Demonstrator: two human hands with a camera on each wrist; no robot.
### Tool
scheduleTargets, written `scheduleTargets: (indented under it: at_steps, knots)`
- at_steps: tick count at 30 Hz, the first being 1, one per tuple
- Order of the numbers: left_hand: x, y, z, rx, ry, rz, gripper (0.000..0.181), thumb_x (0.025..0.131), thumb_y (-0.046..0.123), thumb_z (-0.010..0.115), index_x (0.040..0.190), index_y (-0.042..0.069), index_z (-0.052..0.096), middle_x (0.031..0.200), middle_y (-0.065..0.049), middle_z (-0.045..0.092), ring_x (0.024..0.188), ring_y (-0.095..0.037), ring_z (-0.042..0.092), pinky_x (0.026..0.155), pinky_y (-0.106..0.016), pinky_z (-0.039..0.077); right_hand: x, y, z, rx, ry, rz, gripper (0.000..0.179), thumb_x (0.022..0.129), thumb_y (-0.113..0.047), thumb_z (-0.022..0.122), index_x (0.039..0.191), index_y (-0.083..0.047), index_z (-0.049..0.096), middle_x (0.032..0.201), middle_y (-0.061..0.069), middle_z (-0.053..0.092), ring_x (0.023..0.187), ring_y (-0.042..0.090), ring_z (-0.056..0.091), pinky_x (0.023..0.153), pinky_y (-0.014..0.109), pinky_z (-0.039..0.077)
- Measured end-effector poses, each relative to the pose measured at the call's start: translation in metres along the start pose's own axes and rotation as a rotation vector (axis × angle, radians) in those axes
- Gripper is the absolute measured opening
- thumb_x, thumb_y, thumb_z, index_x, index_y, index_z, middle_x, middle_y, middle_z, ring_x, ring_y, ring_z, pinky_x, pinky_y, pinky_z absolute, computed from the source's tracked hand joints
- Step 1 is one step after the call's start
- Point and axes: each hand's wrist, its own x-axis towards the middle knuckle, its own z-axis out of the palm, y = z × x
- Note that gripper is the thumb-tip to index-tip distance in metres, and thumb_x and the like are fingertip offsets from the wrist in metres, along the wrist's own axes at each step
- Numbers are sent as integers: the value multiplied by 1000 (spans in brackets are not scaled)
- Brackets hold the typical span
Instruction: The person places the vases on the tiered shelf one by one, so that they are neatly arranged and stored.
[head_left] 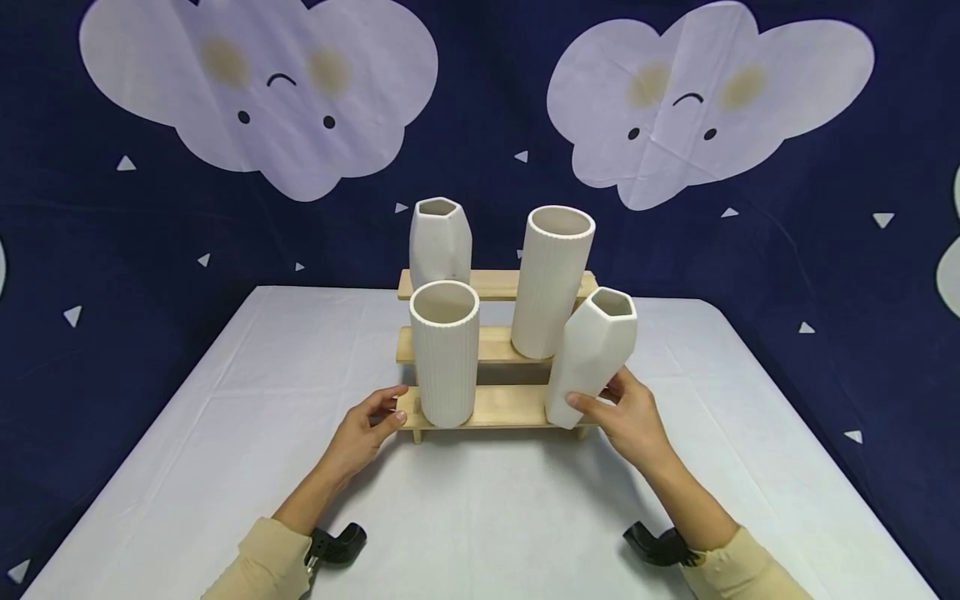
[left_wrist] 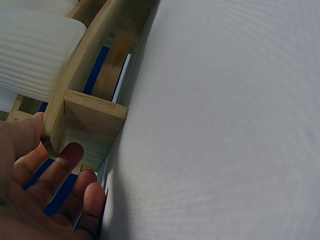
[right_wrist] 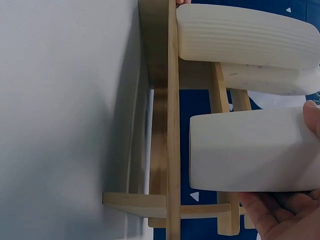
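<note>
My right hand point(head_left: 633, 421) grips a white faceted vase point(head_left: 588, 358) with a five-sided mouth, tilted to the right over the right end of the lowest tier. In the right wrist view, a gap shows between the base of this faceted vase point(right_wrist: 240, 152) and the front board point(right_wrist: 173, 125). At the left end of the three-tier wooden stand point(head_left: 513, 404), my left hand point(head_left: 360, 437) holds the lowest board. The left wrist view shows the thumb point(left_wrist: 25, 135) on top of that board and fingers beneath it.
A white ribbed vase point(head_left: 446, 358) stands at the left of the lowest tier. Another ribbed vase point(head_left: 551, 283) stands on the middle tier at right. A second faceted vase point(head_left: 438, 246) is at the back left. White cloth point(head_left: 480, 517) covers the table.
</note>
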Motion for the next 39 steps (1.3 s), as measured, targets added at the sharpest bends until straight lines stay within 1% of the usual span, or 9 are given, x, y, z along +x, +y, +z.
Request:
scheduleTargets:
  at_steps: [9, 16, 22, 26, 31, 39]
  knots:
    - [-2, 3, 0, -2, -6, 9, 42, 91, 19, 62, 132, 12, 54, 113, -16, 62, 93, -16, 55, 75, -21, 44, 4, 0, 7, 41, -13, -10, 56, 77, -19, 78, 124, -5, 53, 118, 17, 64, 100, 22, 62, 82, 21, 48]
    - [-3, 5, 1, -15, -6, 13, 41, 91, 17, 62, 131, 10, 54, 114, -17, 62, 93, -17, 56, 75, -20, 44, 6, -1, 12, 66, -44, 18, 58, 76, -22, 79, 125, -6, 53, 121, 18, 63, 107, 29, 62, 81, 21, 49]
    - [-2, 2, 2, -3, 3, 7, 41, 90, 16, 63, 130, 12, 55, 112, -16, 63, 91, -13, 56, 76, -20, 44, 6, -2, 15, 57, -50, 20, 56, 76, -22, 79, 124, -7, 54, 119, 16, 64, 106, 28, 62, 82, 22, 49]
    - [-2, 2, 2, -2, 6, 10, 41, 91, 17, 63, 130, 12, 55, 112, -16, 63, 92, -14, 56, 77, -20, 44, 7, -3, 17, 63, -42, 16, 56, 75, -21, 80, 123, -7, 54, 119, 16, 64, 106, 28, 63, 81, 22, 49]
    - [-3, 4, 1, -15, 0, 14, 42, 91, 17, 62, 132, 10, 53, 114, -17, 62, 93, -17, 56, 76, -21, 44, 9, -3, 19, 114, -39, 18, 57, 75, -17, 80, 124, -6, 54, 121, 17, 63, 107, 29, 62, 80, 20, 50]
    - [-3, 3, 0, -9, 0, 8, 41, 91, 17, 62, 131, 11, 54, 113, -16, 62, 92, -14, 56, 76, -20, 44, 10, 0, 22, 152, -42, -14, 60, 75, -17, 80, 128, -7, 52, 125, 15, 60, 109, 23, 58, 86, 18, 47]
